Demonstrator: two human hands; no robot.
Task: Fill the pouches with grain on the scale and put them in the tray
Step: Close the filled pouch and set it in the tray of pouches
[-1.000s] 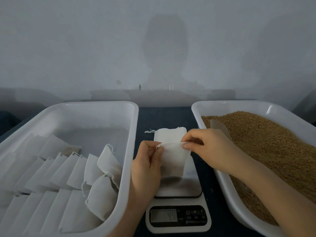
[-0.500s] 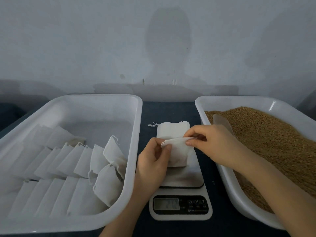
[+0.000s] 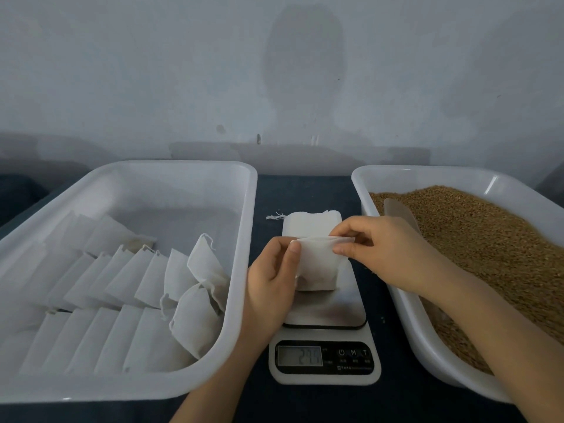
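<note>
While the small white fabric pouch (image 3: 317,267) rests upright on the steel-topped white digital scale (image 3: 345,306), the left hand (image 3: 274,279) pinches its left top corner and the right hand (image 3: 387,251) pinches the right corner, between the white plastic tray (image 3: 171,169) and the brown grain (image 3: 473,239).

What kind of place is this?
Most likely a small packing workbench. A digital scale sits between a white tray of pouches and a second tray heaped with brown grain. The left hand and right hand pinch a pouch on the scale.
</note>
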